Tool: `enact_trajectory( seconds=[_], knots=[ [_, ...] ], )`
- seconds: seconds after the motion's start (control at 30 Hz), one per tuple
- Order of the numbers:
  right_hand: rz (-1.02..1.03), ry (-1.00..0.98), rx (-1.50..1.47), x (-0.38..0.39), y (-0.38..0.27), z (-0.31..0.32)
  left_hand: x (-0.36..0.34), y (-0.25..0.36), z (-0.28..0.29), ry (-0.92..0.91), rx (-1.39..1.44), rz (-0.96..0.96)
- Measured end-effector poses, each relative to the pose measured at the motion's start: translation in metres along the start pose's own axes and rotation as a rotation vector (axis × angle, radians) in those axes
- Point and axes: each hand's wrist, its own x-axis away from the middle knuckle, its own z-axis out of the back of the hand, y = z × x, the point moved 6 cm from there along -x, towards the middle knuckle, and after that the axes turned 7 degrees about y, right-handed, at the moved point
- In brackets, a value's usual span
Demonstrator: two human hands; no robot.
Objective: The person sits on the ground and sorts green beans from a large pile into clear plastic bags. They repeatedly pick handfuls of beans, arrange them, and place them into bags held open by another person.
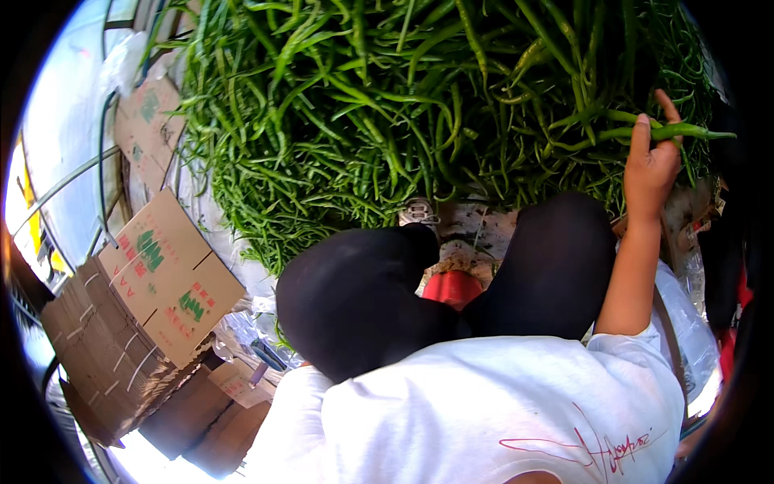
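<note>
A large heap of long green chili peppers [347, 121] spreads in front of my knees. At its right side my right hand [651, 173] is raised over the heap, its fingers closed around a few long green peppers [685, 130]. One finger points up and away from them. The tips of these peppers stick out to the right of the hand, and their other ends reach left over the heap. Only the white sleeve [294, 407] of my left arm shows; the left hand is out of sight.
Printed cardboard boxes [173, 274] and a strapped stack of flattened cartons [101, 347] stand at the left. Clear plastic bags [685, 323] lie at the right. Between my dark-trousered legs are a red object [453, 288] and my shoe [419, 211]. Metal poles [68, 181] rise along the left.
</note>
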Motion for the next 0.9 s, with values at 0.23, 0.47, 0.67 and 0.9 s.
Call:
enact_trajectory(
  seconds=[0.23,0.47,0.67,0.9],
  knots=[
    [0.002,0.168,-0.096,0.03,-0.043,0.073,-0.015,0.059,-0.055,-0.068,0.063,-0.282],
    [0.091,0.052,-0.664,0.068,-0.122,0.102,-0.006,0.093,-0.075,-0.076,0.143,-0.481],
    [0.183,-0.178,-0.86,0.153,-0.157,0.098,0.009,0.051,-0.084,-0.141,0.24,-0.492],
    [0.113,-0.679,-1.077,0.229,-0.183,0.123,0.049,0.032,0.077,0.26,0.71,-0.64]
  ],
)
